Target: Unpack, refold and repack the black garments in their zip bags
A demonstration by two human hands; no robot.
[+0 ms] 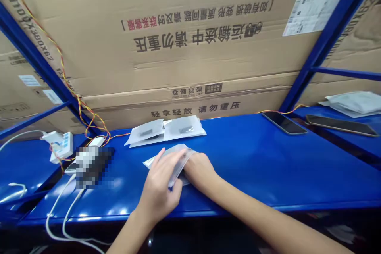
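Observation:
A translucent frosted plastic bag [181, 166] is held low over the blue shelf, near its front edge. My left hand [160, 186] grips it from the left, with the fingers laid along one side and the thumb at the near side. From the right, my right hand [200, 170] reaches in at the bag's edge. Its fingers are hidden by the plastic and the curled hand, so what they hold cannot be seen. Under and behind my left fingers shows a pale flat piece [149, 162] of packaging. Just beyond lie two similar bags, a left one [138, 137] and a right one [195, 125], each with something dark inside.
The blue shelf [253, 166] backs onto large cardboard boxes [208, 67]. Two dark phones, one nearer the middle [284, 123] and one farther right [342, 125], lie near a white bag stack [357, 101]. At left are a power strip [64, 149], white cables [56, 210] and a pixelated patch.

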